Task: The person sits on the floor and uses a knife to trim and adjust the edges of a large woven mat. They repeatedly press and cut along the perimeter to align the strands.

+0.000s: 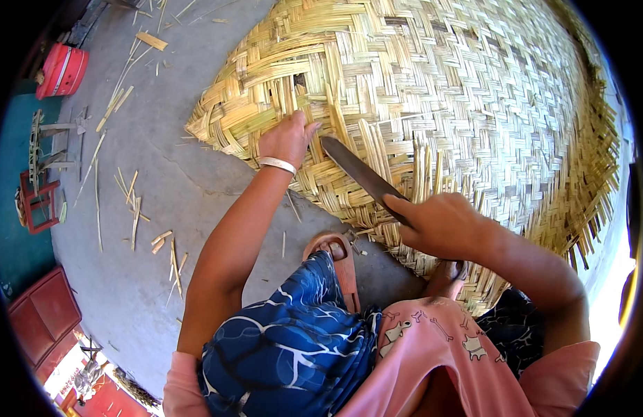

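A large woven mat (440, 90) of pale split strips, likely bamboo or cane, spreads before me, with loose strip ends (422, 170) standing up along its near edge. My left hand (287, 141), a white bangle at its wrist, is closed at the mat's left part on strips (288, 94) that run up from the fingers. A long dark-bladed knife (360, 170) is gripped in my right hand (443, 226). Its blade slants across the mat, and the tip points up and left, close beside my left hand. The knife's handle is mostly hidden by my fingers.
Loose cut strips (135, 215) and a short flat piece (152, 40) lie on the grey floor (161, 160). At the far left are a red tub (61, 70), a small red stool (40, 201) and a dark red panel (45, 316). My sandalled foot (339, 257) is beside the mat's near edge.
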The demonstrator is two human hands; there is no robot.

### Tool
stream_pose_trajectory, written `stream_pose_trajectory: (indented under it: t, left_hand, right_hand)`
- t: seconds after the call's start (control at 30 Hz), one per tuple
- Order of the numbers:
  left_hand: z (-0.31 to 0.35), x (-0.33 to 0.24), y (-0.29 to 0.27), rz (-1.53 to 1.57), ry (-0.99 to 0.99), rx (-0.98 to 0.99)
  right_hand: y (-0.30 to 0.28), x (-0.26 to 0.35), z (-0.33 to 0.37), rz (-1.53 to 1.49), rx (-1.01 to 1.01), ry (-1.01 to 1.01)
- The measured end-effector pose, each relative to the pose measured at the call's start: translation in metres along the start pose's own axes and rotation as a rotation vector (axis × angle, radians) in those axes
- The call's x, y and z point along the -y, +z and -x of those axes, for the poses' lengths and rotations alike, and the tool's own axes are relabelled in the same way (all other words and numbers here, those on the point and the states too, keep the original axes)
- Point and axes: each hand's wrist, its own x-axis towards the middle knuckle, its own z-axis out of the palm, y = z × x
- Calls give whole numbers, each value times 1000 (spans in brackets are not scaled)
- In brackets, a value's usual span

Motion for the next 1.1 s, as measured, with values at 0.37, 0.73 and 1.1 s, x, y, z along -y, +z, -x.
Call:
stream_pose_trajectory:
  t: [0.37, 0.73, 1.1]
  left_hand:
    - [-15, -26, -36, 1117, -551, 429]
    - [-12, -13, -33, 1036, -552, 416]
    - [5, -19, -38, 1295, -748, 328]
  right_hand:
    - [-27, -19, 31, -1114, -39, -100]
    - [22, 4, 1, -1353, 121, -210]
    - [24, -6, -49, -910, -126, -13]
